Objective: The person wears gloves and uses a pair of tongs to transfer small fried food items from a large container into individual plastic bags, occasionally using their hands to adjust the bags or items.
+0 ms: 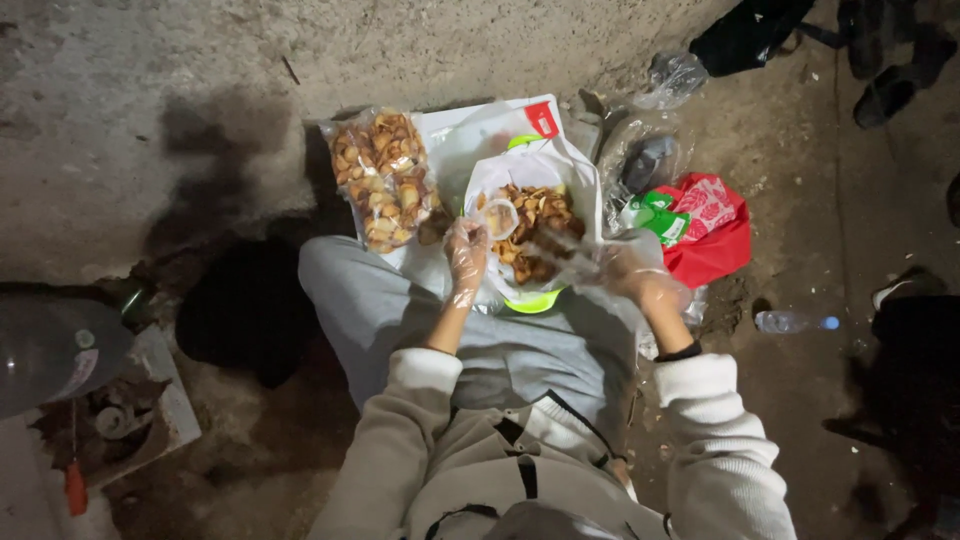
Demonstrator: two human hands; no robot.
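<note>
Gloved hands over a snack bowl on the lap.
Left hand (466, 250) pinches a small bag (499, 217); right hand (630, 268), loosely curled, blurs above the bowl (535, 300), whose near rim is clear. Filled bags (385, 178) lie just left.

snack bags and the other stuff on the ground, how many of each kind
packed snack bags: 1
open white bag of snacks: 1
green basin: 1
red bag: 1
plastic bottle: 1
total: 5
</note>
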